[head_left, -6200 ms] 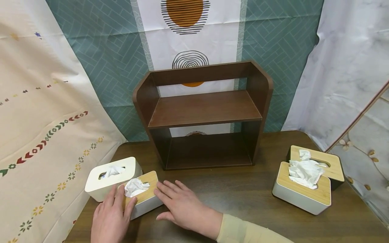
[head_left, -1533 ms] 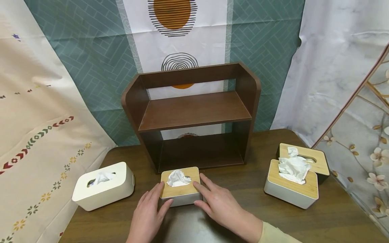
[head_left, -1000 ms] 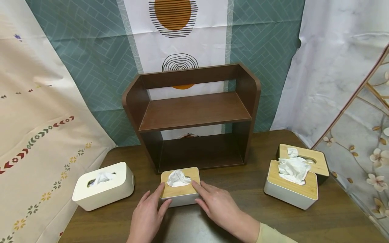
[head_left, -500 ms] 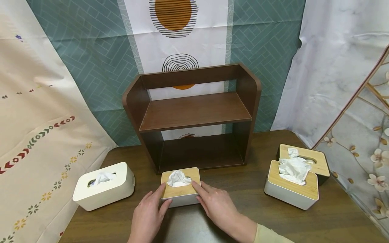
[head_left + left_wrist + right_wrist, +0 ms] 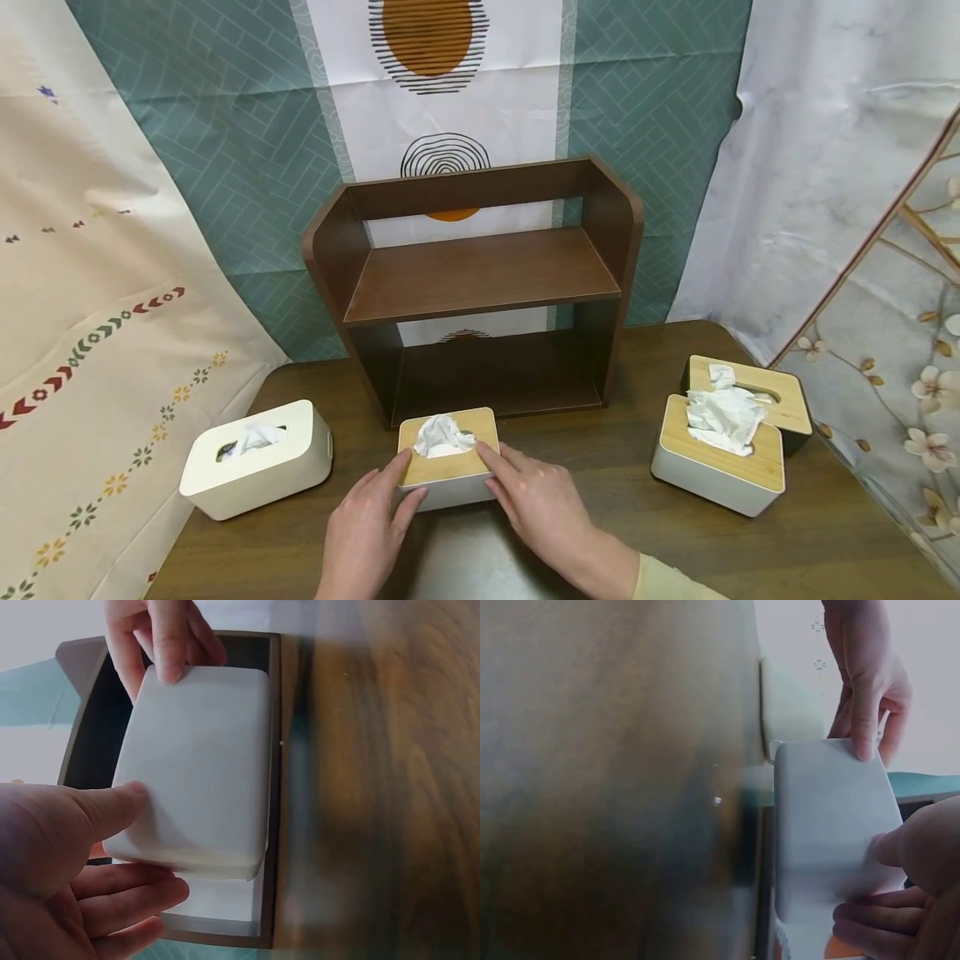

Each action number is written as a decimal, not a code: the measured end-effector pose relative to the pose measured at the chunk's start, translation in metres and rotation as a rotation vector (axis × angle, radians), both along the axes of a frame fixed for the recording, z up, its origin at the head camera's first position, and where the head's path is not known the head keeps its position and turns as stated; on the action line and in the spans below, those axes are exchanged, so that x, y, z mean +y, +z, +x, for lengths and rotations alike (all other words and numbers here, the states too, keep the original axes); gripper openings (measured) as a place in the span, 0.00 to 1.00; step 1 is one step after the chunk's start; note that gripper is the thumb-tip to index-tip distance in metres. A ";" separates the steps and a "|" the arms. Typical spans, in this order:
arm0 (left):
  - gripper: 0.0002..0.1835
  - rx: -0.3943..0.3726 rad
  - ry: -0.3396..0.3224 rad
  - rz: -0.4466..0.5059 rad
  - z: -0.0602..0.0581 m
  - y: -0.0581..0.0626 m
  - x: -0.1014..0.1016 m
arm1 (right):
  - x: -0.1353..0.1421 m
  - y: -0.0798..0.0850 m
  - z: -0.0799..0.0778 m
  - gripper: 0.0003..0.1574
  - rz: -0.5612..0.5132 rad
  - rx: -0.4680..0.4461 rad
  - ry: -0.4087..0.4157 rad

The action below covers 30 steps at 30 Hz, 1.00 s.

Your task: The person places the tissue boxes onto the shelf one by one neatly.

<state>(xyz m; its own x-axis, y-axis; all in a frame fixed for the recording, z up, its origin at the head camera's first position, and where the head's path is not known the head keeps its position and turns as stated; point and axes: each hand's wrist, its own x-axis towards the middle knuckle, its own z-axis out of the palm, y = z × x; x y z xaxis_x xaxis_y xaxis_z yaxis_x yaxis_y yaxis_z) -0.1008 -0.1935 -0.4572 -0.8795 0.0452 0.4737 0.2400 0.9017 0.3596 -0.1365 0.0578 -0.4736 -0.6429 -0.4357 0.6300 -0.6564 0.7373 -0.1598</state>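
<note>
Head view first: compared with half a second back, I see the tissue box (image 5: 450, 468) shift slightly, its top edge a touch higher and its top a little larger in the frame. About six seconds ago it was further to the lower left, turned askew just beside the cream box (image 5: 258, 475); now it is at the lower middle of the frame, in front of the shelf (image 5: 483, 275), roughly square to it. I judge that the lining-up is about done and a lift is just beginning, though I cannot tell whether the base is clear of the bench (image 5: 255, 550). On the right of the frame, the grey box (image 5: 720, 475) and, behind it, the black box (image 5: 783, 387) look undisturbed.

As for the grip, both ends of the tissue box are grasped. The left hand (image 5: 365, 532) has its forefinger on the top edge and its thumb on the front face; my left wrist view shows its other fingers gently bent against the end. The right hand (image 5: 540, 504) mirrors it at the opposite end, thumb on the front face in the right wrist view. Thumb and fingers are spread only as far as the box's corners ask, neither released nor clenched tight; how hard they press I cannot tell.
</note>
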 end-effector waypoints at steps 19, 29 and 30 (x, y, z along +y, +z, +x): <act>0.35 0.328 -0.039 -0.017 0.008 0.051 0.011 | 0.017 0.051 0.004 0.37 -0.107 0.129 0.039; 0.35 0.399 -0.082 -0.016 0.006 0.086 0.010 | 0.021 0.089 0.001 0.40 -0.162 0.181 0.091; 0.35 0.406 -0.085 -0.020 0.006 0.090 0.010 | 0.021 0.092 0.000 0.40 -0.165 0.186 0.095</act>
